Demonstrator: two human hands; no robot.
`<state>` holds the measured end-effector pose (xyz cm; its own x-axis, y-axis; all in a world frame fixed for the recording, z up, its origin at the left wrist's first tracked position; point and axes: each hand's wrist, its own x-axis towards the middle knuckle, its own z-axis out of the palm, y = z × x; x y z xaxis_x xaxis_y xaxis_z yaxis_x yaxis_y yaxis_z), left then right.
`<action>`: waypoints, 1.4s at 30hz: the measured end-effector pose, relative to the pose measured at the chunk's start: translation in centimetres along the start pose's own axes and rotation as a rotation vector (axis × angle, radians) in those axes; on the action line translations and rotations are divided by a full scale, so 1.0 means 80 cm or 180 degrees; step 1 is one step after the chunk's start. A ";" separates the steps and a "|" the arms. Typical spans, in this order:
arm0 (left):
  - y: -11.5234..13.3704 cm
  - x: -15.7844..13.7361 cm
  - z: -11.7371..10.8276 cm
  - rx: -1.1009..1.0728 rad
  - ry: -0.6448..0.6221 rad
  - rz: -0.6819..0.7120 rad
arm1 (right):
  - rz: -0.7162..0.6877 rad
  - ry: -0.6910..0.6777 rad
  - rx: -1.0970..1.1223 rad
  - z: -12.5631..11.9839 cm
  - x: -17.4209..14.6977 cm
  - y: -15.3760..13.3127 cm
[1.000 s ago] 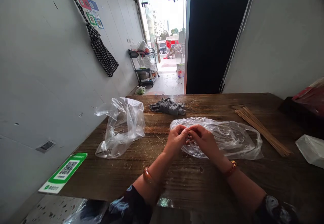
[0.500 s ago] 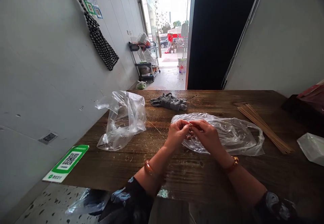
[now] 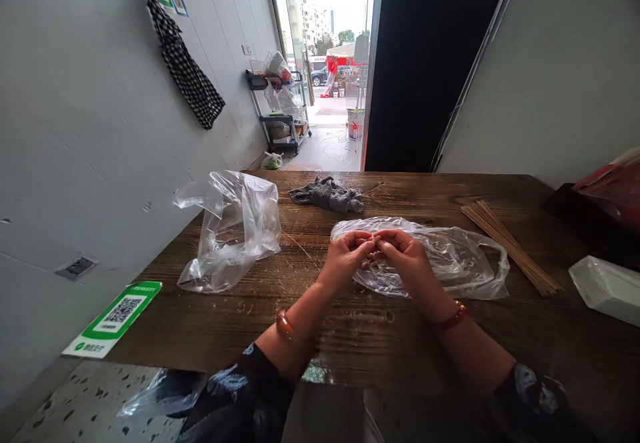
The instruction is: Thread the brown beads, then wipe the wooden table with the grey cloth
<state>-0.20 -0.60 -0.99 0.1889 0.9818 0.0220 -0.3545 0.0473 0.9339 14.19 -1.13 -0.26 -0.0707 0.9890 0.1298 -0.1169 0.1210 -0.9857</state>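
My left hand [image 3: 344, 257] and my right hand [image 3: 409, 260] meet over the middle of the table, their thumbs and fingertips pinched together. Between them is a small pale-brown piece [image 3: 376, 238], too small to name. Beneath and behind my hands a clear plastic bag [image 3: 460, 266] lies flattened on the wood. Part of that bag is hidden by my fingers. A second crumpled clear plastic bag [image 3: 250, 219] stands to the left, apart from my hands.
A grey cloth [image 3: 327, 195] lies at the table's [image 3: 350, 336] far side. Thin wooden sticks [image 3: 510, 246] form a bundle at right, near a white wrapped pack [image 3: 605, 289]. A green QR-code sign [image 3: 117, 319] is at the left edge. A loaded cart [image 3: 280, 113] stands beyond.
The whole view has shifted slightly, with the table's things appearing further left and higher. My fingertips have turned a little, and the small piece between them shows more clearly.
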 end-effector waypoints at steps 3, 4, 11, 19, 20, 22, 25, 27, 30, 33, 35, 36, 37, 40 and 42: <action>0.000 0.000 0.000 -0.0002 -0.0082 -0.0067 | -0.0187 0.0131 -0.0272 0.000 -0.001 -0.002; 0.000 0.000 0.000 0.0016 -0.0121 -0.0076 | -0.0238 0.0143 -0.0337 0.000 -0.001 -0.002; 0.002 -0.002 0.003 -0.0055 -0.0119 -0.0020 | -0.0705 0.0165 -0.1214 -0.002 -0.002 -0.005; 0.002 -0.002 0.003 0.0655 -0.0006 0.0363 | -0.1130 0.0287 -0.1994 -0.005 -0.002 -0.006; 0.001 -0.002 0.003 0.0729 -0.0017 0.0391 | -0.1149 0.0308 -0.2026 -0.005 -0.002 -0.005; 0.000 -0.002 0.003 0.0777 -0.0064 0.0396 | -0.1161 0.0369 -0.2045 -0.004 -0.001 -0.005; 0.000 -0.002 0.002 0.0627 -0.0183 0.0294 | -0.1130 0.0412 -0.2002 -0.003 -0.002 -0.006; 0.001 -0.002 0.002 0.0457 -0.0273 0.0182 | -0.1095 0.0432 -0.1987 -0.002 -0.002 -0.007; 0.003 -0.002 0.002 0.0244 -0.0406 0.0041 | -0.1130 0.0473 -0.2020 -0.003 -0.002 -0.005; 0.003 -0.003 0.003 0.0181 -0.0549 -0.0026 | -0.1177 0.0511 -0.2030 -0.006 -0.001 -0.005; 0.003 -0.004 0.004 0.0166 -0.0592 -0.0052 | -0.1025 0.0449 -0.1855 -0.007 0.000 -0.006; 0.003 -0.003 0.004 0.0135 -0.0584 -0.0062 | -0.0886 0.0392 -0.1682 -0.008 0.000 -0.007; 0.004 -0.003 0.004 0.0080 -0.0556 -0.0068 | -0.0743 0.0328 -0.1466 -0.008 0.001 -0.007; 0.006 -0.002 0.004 -0.0150 -0.0406 -0.0064 | -0.0461 0.0116 -0.0807 -0.005 0.001 -0.007; 0.007 -0.001 0.003 -0.0227 -0.0359 -0.0065 | -0.0380 -0.0021 -0.0512 -0.003 0.001 -0.005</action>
<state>-0.19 -0.73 -0.38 0.2972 0.9536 0.0469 -0.4129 0.0841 0.9069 14.49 -1.05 0.12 -0.0724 0.9663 0.2470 0.0349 0.2499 -0.9676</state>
